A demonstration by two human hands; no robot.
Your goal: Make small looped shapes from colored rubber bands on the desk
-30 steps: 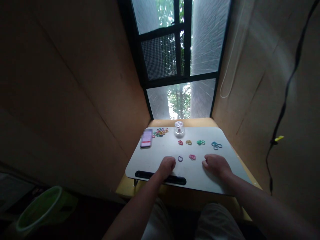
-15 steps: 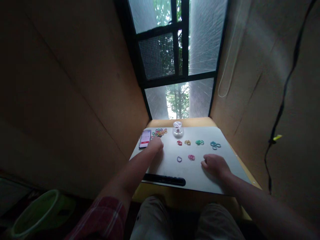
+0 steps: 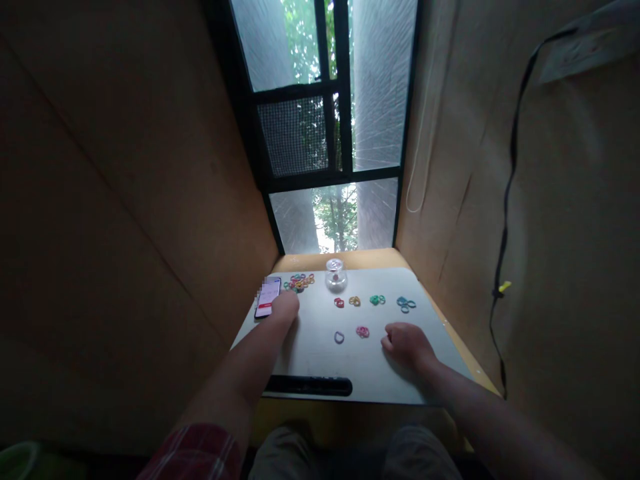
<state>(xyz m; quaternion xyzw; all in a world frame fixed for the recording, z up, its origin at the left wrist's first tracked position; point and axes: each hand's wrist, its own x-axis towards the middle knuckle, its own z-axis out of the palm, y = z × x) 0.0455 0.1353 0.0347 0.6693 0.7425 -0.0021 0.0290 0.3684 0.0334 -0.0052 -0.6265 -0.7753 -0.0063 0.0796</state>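
My left hand (image 3: 286, 305) is at the near edge of a mixed pile of coloured bands (image 3: 300, 282), beside a phone (image 3: 268, 297); its fingertips are hidden. My right hand (image 3: 406, 343) rests closed on the white board, right of a pink bunch (image 3: 363, 331); whether it holds anything is too small to tell. A single purple band (image 3: 339, 337) lies left of the pink bunch. Behind them, in a row, are red bands (image 3: 339, 303), yellow bands (image 3: 355, 301), green bands (image 3: 377, 300) and blue bands (image 3: 405, 305).
A clear jar (image 3: 335, 276) stands at the back of the white board (image 3: 310, 347). A long black object (image 3: 309, 385) lies along the front edge. Walls rise on both sides, with a black cable (image 3: 506, 200) hanging at the right and a window behind.
The view has shifted, so the board and both hands appear lower and further left. My left hand stays by the mixed pile, and my right hand keeps its place on the board.
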